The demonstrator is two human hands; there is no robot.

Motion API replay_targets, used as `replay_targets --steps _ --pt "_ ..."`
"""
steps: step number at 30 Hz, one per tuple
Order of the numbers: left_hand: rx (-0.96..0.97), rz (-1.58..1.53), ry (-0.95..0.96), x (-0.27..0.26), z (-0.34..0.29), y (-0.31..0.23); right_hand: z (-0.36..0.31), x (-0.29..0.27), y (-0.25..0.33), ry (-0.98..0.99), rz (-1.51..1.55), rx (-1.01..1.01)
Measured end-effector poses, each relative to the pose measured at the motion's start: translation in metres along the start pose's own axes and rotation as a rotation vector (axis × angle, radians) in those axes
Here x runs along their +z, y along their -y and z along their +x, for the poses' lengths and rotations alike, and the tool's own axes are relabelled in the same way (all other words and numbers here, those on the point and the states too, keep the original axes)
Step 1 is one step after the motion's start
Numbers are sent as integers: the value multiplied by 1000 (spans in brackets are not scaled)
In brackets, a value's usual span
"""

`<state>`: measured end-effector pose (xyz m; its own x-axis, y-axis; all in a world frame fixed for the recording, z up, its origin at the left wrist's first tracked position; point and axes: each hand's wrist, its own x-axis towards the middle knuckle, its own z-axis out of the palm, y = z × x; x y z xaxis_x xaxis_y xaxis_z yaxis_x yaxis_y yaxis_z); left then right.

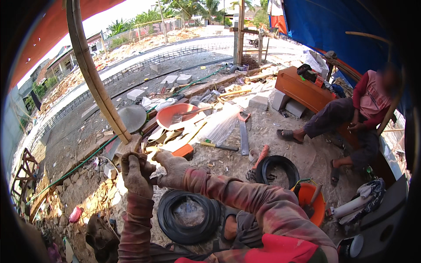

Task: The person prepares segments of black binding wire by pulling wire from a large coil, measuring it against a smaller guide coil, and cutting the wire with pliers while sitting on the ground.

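My left hand (137,175), in a dirty knitted glove, is raised with its fingers curled closed. Right beside it, my gloved right hand (173,170) reaches across from the right, its fingers bent toward the left one. A small dark piece shows between the two hands, too little of it to name; what either grips is hidden. Just beyond them stands the foot of a bamboo pole (98,83). On the ground below my right forearm lies a coil of black wire (165,215). An orange plastic box-like thing (183,151) lies just past my right hand.
A hammer (219,146), a handsaw (244,136), a second black coil (260,172) and an orange bucket (322,205) of tools lie rightward. Ahead are an orange basin (164,115) with a trowel and a grey basin (132,117). A seated person (351,109) is at right.
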<state>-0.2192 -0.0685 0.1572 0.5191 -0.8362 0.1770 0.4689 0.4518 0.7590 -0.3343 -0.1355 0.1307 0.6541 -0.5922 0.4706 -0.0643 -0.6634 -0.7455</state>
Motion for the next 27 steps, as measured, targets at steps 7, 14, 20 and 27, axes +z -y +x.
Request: replay_targets --steps 7,14,20,27 --pt "-25 -141 -199 -40 32 -30 -28 54 7 289 895 461" --pt "242 -28 -503 -145 70 -118 -90 85 -3 300 1057 544" --pt "199 -112 -447 -168 72 -116 -88 82 -11 460 1477 947" --pt "188 -196 -453 -165 66 -130 -84 79 -3 540 1367 849"
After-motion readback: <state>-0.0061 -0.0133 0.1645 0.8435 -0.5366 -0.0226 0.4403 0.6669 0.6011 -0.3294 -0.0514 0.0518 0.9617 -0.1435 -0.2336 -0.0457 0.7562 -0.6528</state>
